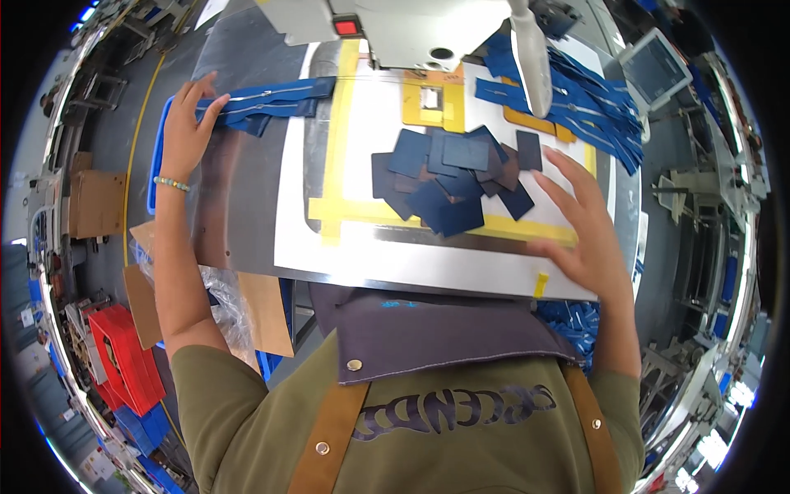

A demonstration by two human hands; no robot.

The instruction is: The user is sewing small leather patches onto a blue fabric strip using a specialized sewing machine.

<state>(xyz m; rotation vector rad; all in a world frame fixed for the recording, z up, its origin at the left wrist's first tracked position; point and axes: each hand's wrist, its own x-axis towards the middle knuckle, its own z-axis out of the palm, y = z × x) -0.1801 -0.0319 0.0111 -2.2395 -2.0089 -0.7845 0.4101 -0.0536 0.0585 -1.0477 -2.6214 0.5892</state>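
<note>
My left hand (pixel 189 123) is at the left end of a small bunch of blue zippers (pixel 276 97) lying across the table's left side. Its thumb and fingers are apart, with the thumb against the strips; I see no closed grip. Over the table's right part, my right hand (pixel 583 222) is open and holds nothing, its fingers spread. Nearest to its fingertips lies a small dark rectangular patch (pixel 528 151). Beside that is a loose pile of dark blue and brown patches (pixel 461 156), overlapping at odd angles.
A white machine head (pixel 436 33) overhangs the far middle. Beneath it is a yellow frame plate (pixel 448 114). More blue zippers (pixel 576 107) lie at the far right, near a screen (pixel 656 70). A blue bin (pixel 155 160) stands by the left edge; cardboard (pixel 265 313) lies below.
</note>
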